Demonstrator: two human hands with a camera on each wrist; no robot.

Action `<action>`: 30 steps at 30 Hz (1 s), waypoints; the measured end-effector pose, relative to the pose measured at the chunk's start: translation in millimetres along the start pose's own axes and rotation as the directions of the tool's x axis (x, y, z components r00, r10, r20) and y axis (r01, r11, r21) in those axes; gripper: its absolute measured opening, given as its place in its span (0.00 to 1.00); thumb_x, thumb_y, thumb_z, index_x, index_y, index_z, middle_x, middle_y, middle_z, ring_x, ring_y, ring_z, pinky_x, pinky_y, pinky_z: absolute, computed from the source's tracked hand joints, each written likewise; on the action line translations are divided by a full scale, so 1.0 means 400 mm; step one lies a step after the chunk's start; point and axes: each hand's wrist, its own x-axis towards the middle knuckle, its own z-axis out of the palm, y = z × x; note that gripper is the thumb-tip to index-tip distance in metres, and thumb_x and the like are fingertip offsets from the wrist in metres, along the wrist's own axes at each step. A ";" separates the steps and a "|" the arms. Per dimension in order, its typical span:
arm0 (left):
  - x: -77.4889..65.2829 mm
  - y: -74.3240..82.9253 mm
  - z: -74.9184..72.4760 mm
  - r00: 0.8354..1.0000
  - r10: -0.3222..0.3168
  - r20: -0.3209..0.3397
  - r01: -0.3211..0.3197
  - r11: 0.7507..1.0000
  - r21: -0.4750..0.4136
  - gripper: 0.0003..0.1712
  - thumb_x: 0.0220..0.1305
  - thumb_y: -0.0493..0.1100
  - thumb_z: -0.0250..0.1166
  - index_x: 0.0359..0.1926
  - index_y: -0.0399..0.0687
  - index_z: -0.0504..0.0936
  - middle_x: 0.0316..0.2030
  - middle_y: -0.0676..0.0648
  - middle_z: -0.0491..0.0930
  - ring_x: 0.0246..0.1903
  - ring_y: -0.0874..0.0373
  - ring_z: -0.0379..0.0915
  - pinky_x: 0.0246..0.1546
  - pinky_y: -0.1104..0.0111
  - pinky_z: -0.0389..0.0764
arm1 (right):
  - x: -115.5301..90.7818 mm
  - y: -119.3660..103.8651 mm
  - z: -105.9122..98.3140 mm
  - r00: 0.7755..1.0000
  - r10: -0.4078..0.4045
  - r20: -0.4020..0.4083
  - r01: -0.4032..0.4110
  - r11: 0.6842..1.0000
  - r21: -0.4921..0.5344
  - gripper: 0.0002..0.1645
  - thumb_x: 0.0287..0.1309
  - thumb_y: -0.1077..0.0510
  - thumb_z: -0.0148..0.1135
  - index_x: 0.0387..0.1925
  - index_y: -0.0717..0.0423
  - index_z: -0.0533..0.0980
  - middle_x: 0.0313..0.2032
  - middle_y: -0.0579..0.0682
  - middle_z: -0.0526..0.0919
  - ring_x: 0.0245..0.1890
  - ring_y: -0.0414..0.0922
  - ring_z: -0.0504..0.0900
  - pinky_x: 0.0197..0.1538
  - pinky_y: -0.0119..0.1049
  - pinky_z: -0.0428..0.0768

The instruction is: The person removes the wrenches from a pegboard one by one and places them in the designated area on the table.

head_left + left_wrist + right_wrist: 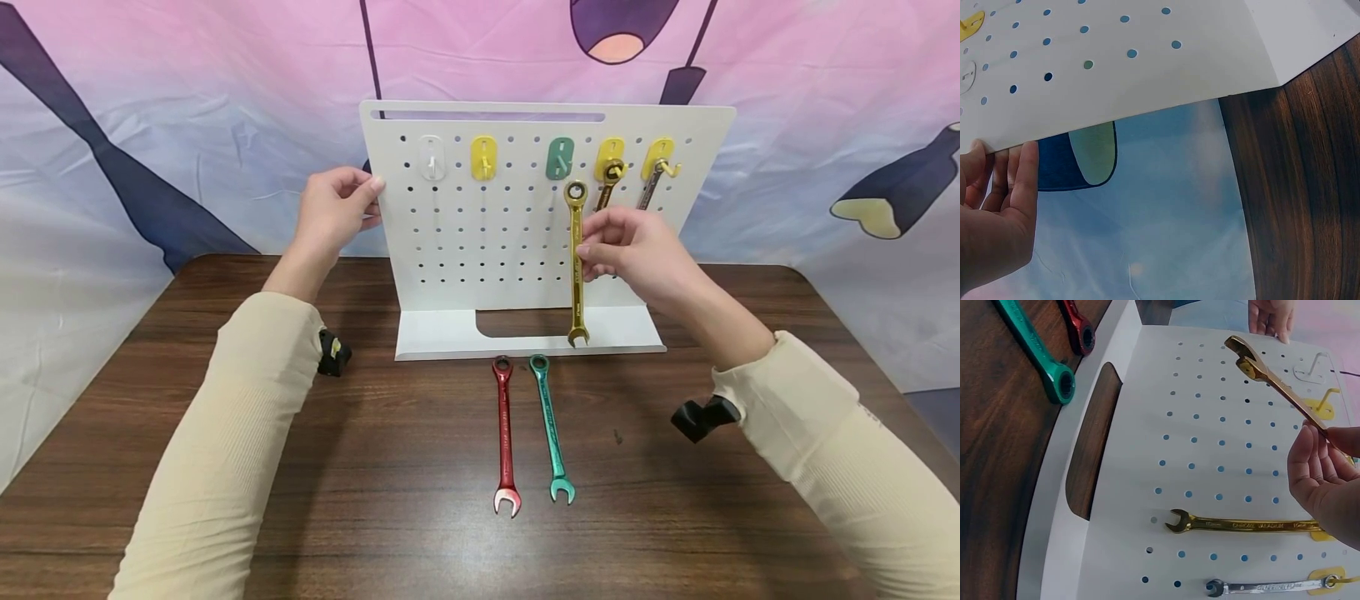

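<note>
My left hand (337,208) pinches the left edge of a white pegboard (442,296) between thumb and fingers; the left wrist view shows the same grip. In my right hand (637,250) is a gold combination wrench (577,287), pinched near its middle. It stands roughly upright in front of the board, ring end up and below a green hook (559,158), open end down. To its right, a darker gold wrench (1241,525) and a silver wrench (1272,587) hang from yellow hooks. A red wrench (505,433) and a green wrench (551,429) lie on the table.
A white hook (431,158) and a yellow hook (483,158) on the board's left hold nothing. The board's base (435,333) has a cut-out and rests on the dark wooden table (405,500). A patterned cloth (225,125) hangs behind.
</note>
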 end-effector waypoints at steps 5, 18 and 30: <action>0.001 0.000 0.001 1.000 0.010 -0.011 -0.010 1.000 0.022 0.14 0.63 0.47 0.58 0.38 0.39 0.76 0.29 0.49 0.72 0.30 0.62 0.71 0.42 0.69 0.81 | -0.009 0.013 0.001 1.000 0.000 0.011 0.000 1.000 0.015 0.08 0.59 0.70 0.55 0.40 0.70 0.70 0.27 0.53 0.78 0.26 0.45 0.79 0.34 0.34 0.82; 0.003 -0.002 0.003 1.000 0.020 -0.019 -0.020 0.999 0.040 0.14 0.63 0.47 0.57 0.38 0.39 0.77 0.30 0.51 0.73 0.31 0.62 0.72 0.43 0.69 0.80 | -0.030 0.067 -0.004 0.998 0.041 0.056 -0.041 0.999 -0.006 0.07 0.60 0.70 0.53 0.40 0.69 0.69 0.29 0.54 0.78 0.27 0.45 0.79 0.36 0.38 0.82; 0.002 -0.001 0.000 1.000 0.007 -0.015 -0.006 0.999 0.045 0.15 0.63 0.48 0.57 0.39 0.39 0.77 0.30 0.50 0.72 0.30 0.62 0.72 0.43 0.69 0.80 | -0.049 0.115 -0.001 0.988 0.088 0.128 -0.089 0.996 0.005 0.09 0.59 0.70 0.53 0.41 0.72 0.67 0.27 0.54 0.77 0.27 0.45 0.79 0.38 0.40 0.82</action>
